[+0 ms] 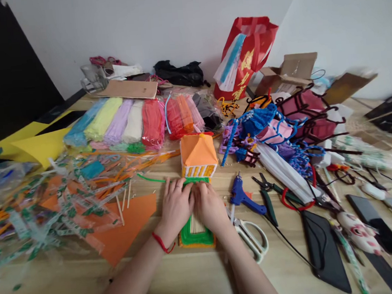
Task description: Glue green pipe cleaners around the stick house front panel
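Observation:
A small rectangular base [197, 238] lies on the table, edged with green and orange pipe cleaners around a centre of thin pale sticks. My left hand [176, 205] and my right hand [209, 206] meet over its far half, fingers bent and pressed down at the green border. A loose green pipe cleaner [151, 179] runs from the left to under my left fingers. Both hands pinch at this strip; the fingertips are partly hidden. Just beyond stands a little model house [198, 153] with an orange roof and white and yellow striped walls.
To the right lie a blue glue gun [244, 197], scissors [251, 238], pliers [268, 195] and a black tablet [325, 250]. Orange card [134, 222] and plastic wrappers [80, 209] cover the left. Bagged pipe cleaners [120, 122] and a red bag [246, 59] stand behind.

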### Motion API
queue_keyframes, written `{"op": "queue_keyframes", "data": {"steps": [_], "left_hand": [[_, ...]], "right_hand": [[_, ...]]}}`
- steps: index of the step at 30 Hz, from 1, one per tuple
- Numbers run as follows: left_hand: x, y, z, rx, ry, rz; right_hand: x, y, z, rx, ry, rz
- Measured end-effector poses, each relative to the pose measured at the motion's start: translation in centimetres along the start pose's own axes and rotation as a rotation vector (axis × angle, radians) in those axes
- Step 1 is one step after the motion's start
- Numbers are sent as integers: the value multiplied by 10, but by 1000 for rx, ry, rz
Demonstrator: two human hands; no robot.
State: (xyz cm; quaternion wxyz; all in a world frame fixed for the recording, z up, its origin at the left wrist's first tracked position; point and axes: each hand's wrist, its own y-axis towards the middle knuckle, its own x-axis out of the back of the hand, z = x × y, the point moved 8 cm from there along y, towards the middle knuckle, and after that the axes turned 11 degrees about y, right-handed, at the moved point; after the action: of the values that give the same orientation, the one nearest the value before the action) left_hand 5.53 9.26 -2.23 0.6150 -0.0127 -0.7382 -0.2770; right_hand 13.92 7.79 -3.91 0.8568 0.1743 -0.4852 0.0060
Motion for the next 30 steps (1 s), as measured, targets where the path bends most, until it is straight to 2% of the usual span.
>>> {"op": "queue_keyframes", "data": {"steps": [4,6,8,11,14,19,25,30], "left_hand": [[10,-1,6,11,-128,-141],[19,-2,16,55,-202,-239],[22,-2,29,124,-249,-278],[15,0,46,215,-248,-185],[4,1,54,271,-244,-65],[-8,0,47,249,-333,55],[-9,0,46,245,-318,56],[-10,1,44,231,-316,49]], "right_hand": [[2,0,2,-18,6,-18],[2,0,0,-44,38,-8],[5,0,-9,-108,122,-9],[8,-2,-21,-192,288,-29],[10,-4,-22,-189,386,-30],[10,-4,-11,-140,468,-37],[2,-1,2,-33,272,-27],[-2,1,5,-15,160,-7]]}}
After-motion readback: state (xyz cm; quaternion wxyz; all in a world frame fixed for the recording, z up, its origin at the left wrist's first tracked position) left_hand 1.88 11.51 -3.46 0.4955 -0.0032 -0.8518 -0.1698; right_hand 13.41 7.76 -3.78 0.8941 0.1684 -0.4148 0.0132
